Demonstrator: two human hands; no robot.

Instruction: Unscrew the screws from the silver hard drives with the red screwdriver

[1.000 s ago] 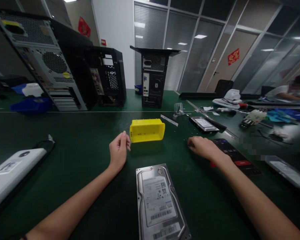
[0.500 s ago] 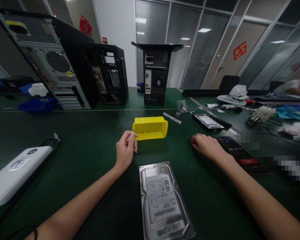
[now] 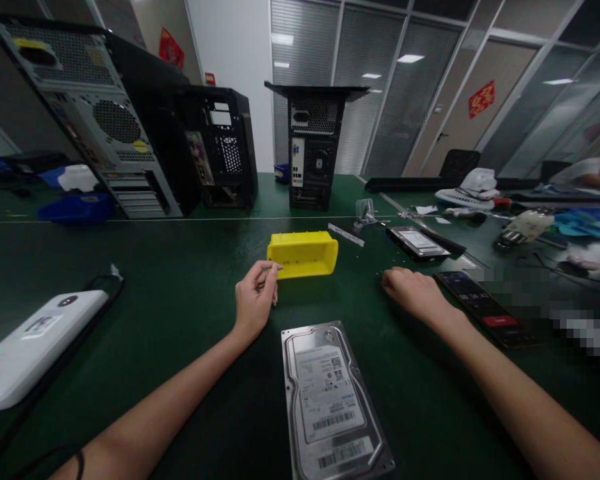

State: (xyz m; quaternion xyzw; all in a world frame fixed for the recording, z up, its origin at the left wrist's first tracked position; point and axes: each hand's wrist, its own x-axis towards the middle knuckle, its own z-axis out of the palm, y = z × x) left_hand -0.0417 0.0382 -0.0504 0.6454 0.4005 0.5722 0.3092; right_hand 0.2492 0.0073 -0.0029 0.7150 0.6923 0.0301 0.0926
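Observation:
My left hand (image 3: 257, 298) rests at the near left corner of a yellow plastic bin (image 3: 304, 272), its thumb and fingers curled together; whether anything is between them is hidden. The bin lies tipped with its opening facing me. A silver hard drive (image 3: 325, 393) lies label up on the table in front of me, between my forearms. To the right, my right hand (image 3: 411, 289) is down on the table with fingers folded under, beside some tiny loose bits. What it may hold cannot be seen. A phone (image 3: 480, 307) showing a timer lies just right of that hand.
Another hard drive (image 3: 418, 243) lies beyond my right hand, near a grey strip (image 3: 347, 235). Computer cases (image 3: 313, 153) stand at the back. A white device (image 3: 40, 340) with a black cable lies left. Clutter and a person (image 3: 585, 173) are far right.
The view has shifted very slightly. My left fingertips show a little more over the bin's edge; the right hand, the bin and the hard drive look unchanged.

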